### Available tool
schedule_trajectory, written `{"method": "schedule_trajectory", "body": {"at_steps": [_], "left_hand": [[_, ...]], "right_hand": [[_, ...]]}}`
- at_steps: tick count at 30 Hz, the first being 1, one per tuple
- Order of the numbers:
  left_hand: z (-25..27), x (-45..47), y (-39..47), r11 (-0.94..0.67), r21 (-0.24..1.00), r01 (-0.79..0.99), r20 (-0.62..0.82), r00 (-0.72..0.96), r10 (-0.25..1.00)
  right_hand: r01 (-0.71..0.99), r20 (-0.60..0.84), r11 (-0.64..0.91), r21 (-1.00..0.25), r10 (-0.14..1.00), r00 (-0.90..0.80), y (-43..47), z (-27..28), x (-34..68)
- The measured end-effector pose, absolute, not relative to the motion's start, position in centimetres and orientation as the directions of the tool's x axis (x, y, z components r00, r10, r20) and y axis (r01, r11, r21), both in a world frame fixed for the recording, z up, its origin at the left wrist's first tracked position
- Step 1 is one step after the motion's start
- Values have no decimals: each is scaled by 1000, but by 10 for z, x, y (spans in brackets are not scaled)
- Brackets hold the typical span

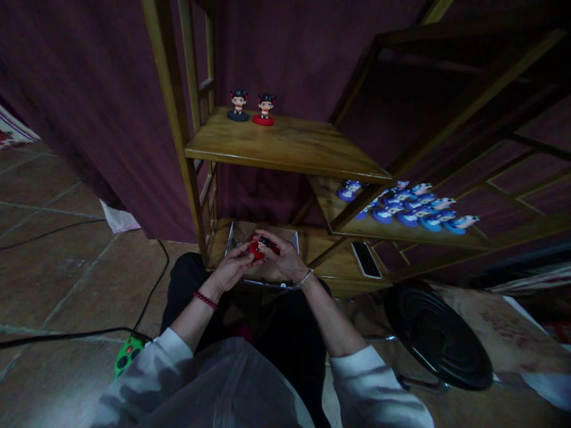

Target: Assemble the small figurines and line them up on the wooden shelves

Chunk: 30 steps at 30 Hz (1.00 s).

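Between my two hands is a small figurine (262, 245) with black hair and a round red base. My left hand (234, 263) grips the red base from the left. My right hand (283, 255) closes around the figurine's other side, hiding part of it. Both hands are above an open shallow box (289, 233) on the lower shelf; small items at its left side are too dim to make out. Higher up, two similar figurines stand on the wooden shelf, one on a dark base (238, 106) and one on a red base (264, 109).
Several blue-and-white figurines (419, 208) stand on the right-hand shelf. A phone (366, 260) lies on the lower shelf. A black round stool (439, 336) is at my right. On the tiled floor at left are a black cable (66, 337) and a green controller-like object (129, 355).
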<state>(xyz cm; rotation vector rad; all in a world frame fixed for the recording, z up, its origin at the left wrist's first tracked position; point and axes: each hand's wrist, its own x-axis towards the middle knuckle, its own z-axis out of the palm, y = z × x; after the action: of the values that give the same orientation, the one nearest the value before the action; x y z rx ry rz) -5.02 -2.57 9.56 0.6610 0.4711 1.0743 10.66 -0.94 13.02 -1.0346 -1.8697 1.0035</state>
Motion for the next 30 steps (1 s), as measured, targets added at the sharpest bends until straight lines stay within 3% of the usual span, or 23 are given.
{"method": "schedule_trajectory", "body": {"at_steps": [4,30], "left_hand": [[98,-50,-27,307,695,-650,-24,406,914],[128,-46,-30,247,744,-621,45,416,908]], "right_hand": [[279,206,312,-908,913,-352,-10,134,104],[259,294,391,-883,892,-344,-21,158,109]]}}
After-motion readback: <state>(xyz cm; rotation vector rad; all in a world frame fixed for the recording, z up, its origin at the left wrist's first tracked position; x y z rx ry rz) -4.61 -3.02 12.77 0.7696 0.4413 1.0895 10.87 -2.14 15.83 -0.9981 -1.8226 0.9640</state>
